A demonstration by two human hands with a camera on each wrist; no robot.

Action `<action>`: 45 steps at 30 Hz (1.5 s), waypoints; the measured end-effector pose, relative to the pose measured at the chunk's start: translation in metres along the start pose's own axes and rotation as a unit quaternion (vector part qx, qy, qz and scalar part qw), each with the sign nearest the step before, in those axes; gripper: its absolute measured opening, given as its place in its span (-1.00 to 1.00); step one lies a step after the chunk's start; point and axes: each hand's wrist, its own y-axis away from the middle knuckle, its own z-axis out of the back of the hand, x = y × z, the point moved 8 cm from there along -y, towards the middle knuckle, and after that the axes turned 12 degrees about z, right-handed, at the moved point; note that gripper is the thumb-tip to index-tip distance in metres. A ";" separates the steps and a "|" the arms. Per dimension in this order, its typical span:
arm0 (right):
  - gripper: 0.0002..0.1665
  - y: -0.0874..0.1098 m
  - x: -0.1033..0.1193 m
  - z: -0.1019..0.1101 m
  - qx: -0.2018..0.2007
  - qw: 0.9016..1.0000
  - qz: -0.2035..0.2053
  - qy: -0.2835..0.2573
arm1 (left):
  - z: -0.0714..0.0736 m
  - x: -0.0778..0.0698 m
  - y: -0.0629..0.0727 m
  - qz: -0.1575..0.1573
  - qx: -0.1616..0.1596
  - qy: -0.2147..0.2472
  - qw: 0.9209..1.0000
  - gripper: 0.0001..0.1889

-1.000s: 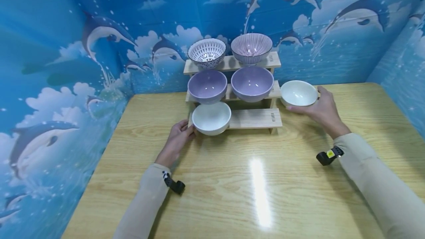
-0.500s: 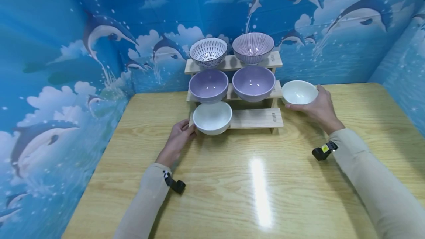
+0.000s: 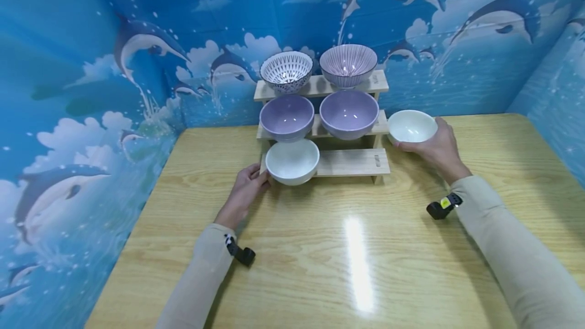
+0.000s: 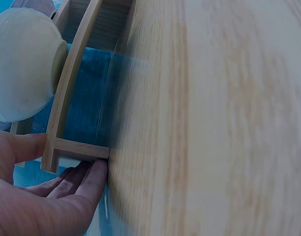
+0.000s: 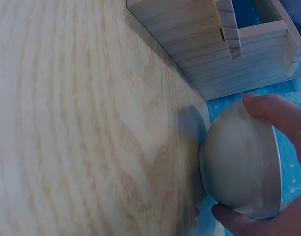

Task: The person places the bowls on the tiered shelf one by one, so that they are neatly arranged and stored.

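My left hand grips the left end of the lowest step of a three-tier wooden display stand. In the left wrist view its thumb lies on the board's end and its fingertips touch the leg. Close to that hand, a white bowl stands on the same step. My right hand holds another white bowl beside the stand's right side, thumb and fingers on opposite sides of it. The right wrist view shows this bowl with its foot at or just above the table.
Two plain purple bowls stand on the middle tier. On the top tier are a dark-patterned bowl and a purple-striped bowl. The wooden table meets a blue dolphin-print cloth at the back and sides.
My right forearm and wrist have shifted slightly left and away from me, while the bowl in that hand stays almost in place. My left hand keeps its grip on the stand.
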 end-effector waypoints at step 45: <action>0.43 0.071 0.060 0.026 0.061 0.998 0.019 -0.025 | -0.001 -0.002 0.001 -0.007 0.012 0.011 1.000 -0.40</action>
